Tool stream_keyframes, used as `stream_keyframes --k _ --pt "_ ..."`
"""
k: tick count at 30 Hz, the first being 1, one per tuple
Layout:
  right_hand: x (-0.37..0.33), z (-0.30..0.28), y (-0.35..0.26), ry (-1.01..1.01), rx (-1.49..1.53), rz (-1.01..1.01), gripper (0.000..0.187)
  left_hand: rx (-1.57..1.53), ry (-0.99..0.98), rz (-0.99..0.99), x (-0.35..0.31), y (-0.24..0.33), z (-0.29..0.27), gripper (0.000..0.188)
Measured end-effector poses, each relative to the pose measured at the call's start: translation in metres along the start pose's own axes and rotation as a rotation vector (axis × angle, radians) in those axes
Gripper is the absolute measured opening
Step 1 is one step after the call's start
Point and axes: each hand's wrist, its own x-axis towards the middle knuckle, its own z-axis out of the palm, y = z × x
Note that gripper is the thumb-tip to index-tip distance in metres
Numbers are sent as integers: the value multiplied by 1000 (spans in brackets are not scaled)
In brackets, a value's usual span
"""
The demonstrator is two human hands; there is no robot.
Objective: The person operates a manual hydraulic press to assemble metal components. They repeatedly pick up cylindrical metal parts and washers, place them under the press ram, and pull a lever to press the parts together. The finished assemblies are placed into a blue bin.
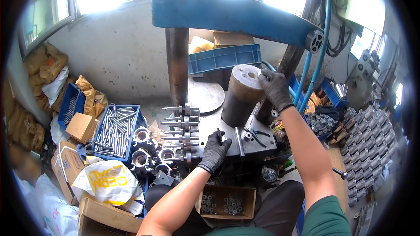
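My right hand (pixel 275 89), in a dark grey glove, curls its fingers over the top edge of a thick steel cylinder (pixel 243 98) standing upright on the metal worktable (pixel 258 148). My left hand (pixel 214 154), gloved too, is closed at the table's near edge around a small shiny metal part (pixel 222 137), mostly hidden by the fingers. Left of it, several shafts with round metal cores (pixel 187 126) lie in a row. Between the left hand and the cylinder's foot is a metal rod (pixel 239 142). Pliers (pixel 258 136) with dark handles lie right of the rod.
A blue press beam (pixel 236 15) spans two steel columns (pixel 177 65). To the left are a blue crate (pixel 97 149) of metal shafts and several motor housings (pixel 140 159). A cardboard box (pixel 249 203) with small metal rings sits between my legs. Stacked metal parts (pixel 369 148) stand right.
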Motion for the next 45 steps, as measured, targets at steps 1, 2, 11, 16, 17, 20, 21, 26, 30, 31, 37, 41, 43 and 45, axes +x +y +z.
stream_keyframes --k 1,2,11,16,17,20,21,26,30,31,37,41,43,45 --pt "0 0 -2 -6 -33 -6 29 -35 -50 -46 0 2 -2 57" --pt "0 0 -2 8 -58 -20 28 -12 -68 -41 0 0 -2 58" --pt "-9 -6 1 50 -109 -3 26 46 -120 41 -1 -2 0 65" --pt "-64 -36 -2 113 60 -102 22 166 -137 79 -7 1 -6 75" --pt "-84 -42 0 101 81 -168 19 175 -148 83 -10 4 -7 76" --pt "-155 -59 -17 -67 209 -182 13 196 -124 134 -17 6 -6 75" --pt "-175 -67 -18 -208 194 -194 16 217 -110 162 -19 12 -6 74" --pt "-254 -50 -13 -663 203 -99 21 224 -29 216 -24 7 1 75" --pt "-247 -43 -17 -788 246 -213 23 113 7 502 -27 51 -8 65" --pt "-242 -46 -20 -826 228 -234 24 143 66 578 -24 76 -7 63" --pt "-237 -46 -15 -937 192 -242 25 -277 -32 663 68 219 18 56" --pt "-236 -43 -17 -1039 101 -258 28 -437 -139 657 154 234 31 55" --pt "-232 -48 -19 -1104 73 -239 34 -411 -134 537 174 242 39 52" --pt "-231 -52 -19 -1137 64 -281 36 -182 -82 523 176 247 46 50"
